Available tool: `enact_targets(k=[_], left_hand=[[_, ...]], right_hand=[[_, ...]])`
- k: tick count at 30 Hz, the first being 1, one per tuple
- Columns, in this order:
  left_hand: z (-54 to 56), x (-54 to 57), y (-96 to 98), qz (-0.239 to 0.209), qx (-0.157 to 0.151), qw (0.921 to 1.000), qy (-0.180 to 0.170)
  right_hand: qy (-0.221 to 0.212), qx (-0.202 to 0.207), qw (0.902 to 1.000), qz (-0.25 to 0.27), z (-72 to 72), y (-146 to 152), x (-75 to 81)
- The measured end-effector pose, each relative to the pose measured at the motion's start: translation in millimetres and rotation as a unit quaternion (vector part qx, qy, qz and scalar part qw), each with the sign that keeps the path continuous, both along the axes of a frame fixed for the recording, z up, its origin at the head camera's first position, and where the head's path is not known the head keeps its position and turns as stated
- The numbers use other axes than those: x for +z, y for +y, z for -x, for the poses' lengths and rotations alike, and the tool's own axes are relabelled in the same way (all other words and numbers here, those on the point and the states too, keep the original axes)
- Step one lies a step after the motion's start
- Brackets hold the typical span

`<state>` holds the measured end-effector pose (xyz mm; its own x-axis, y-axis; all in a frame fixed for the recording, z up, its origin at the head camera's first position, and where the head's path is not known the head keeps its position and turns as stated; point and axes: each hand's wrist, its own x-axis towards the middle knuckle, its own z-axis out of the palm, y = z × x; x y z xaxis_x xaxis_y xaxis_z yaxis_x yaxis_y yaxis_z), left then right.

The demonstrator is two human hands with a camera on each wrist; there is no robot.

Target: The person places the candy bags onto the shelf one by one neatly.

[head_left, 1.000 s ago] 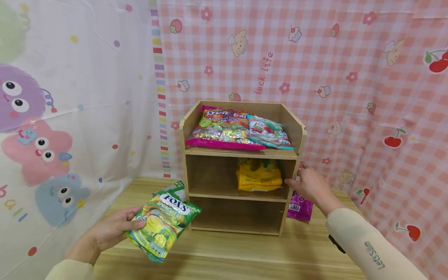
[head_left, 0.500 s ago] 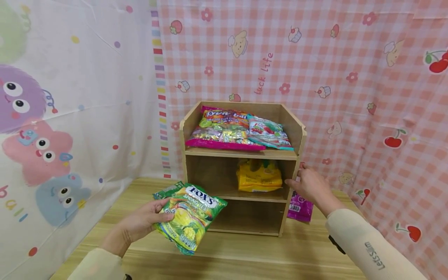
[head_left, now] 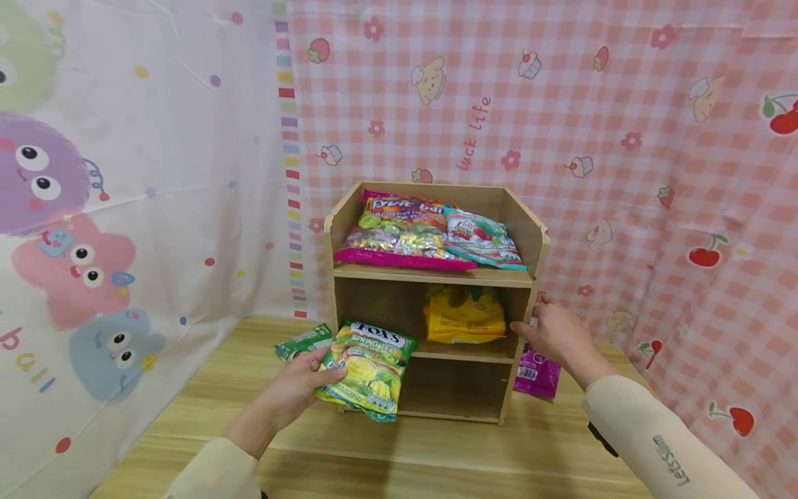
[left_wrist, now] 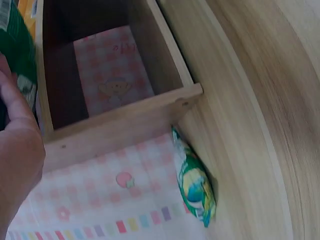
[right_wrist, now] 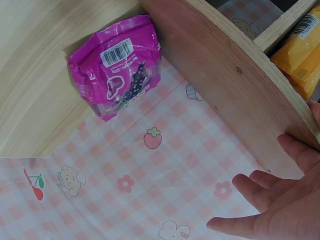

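My left hand point(head_left: 289, 395) grips the left edge of a green and yellow Fox's candy bag point(head_left: 369, 371), thumb on the printed face. In the head view the bag overlaps the left part of the wooden shelf's middle and bottom compartments. A strip of its green back point(left_wrist: 19, 45) shows in the left wrist view beside that hand. On the other side, my right hand point(head_left: 557, 339) holds the shelf's right side panel point(right_wrist: 235, 75). Its thumb reaches over the front edge and the index finger point(right_wrist: 298, 152) lies on the outer face; the other fingers are spread off the wood.
A yellow bag point(head_left: 464, 319) sits at the right of the middle compartment. On top lie a large pink-edged candy bag point(head_left: 405, 232) and a teal-edged one point(head_left: 483, 239). Another green bag point(left_wrist: 195, 185) stands left of the shelf; a purple bag point(right_wrist: 117, 67) is at its right.
My left hand has carried the Fox's bag rightward and up to the front of the shelf, and the bag has turned more upright. The right hand stays on the side panel.
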<state>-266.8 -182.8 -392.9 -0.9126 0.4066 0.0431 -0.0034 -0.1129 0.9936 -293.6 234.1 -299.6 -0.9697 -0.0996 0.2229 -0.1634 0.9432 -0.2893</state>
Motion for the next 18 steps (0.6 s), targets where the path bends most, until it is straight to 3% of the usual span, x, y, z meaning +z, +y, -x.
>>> enact_targets(k=[7,14,18], left_hand=[[1.1,3.9,26.3,0.034,0.124,0.9915,-0.018],[10.1,5.7,51.9,-0.028,0.230,0.9713,-0.054],[12.6,1.8,56.4,-0.051,0.260,0.9617,-0.071]], right_hand=[[0.003,0.003,1.0000,-0.007,-0.2,0.0,0.4],[0.006,0.011,0.9999,-0.007,-0.1,1.3,1.5],[0.002,0.012,0.9999,-0.003,0.0,0.1,0.7]])
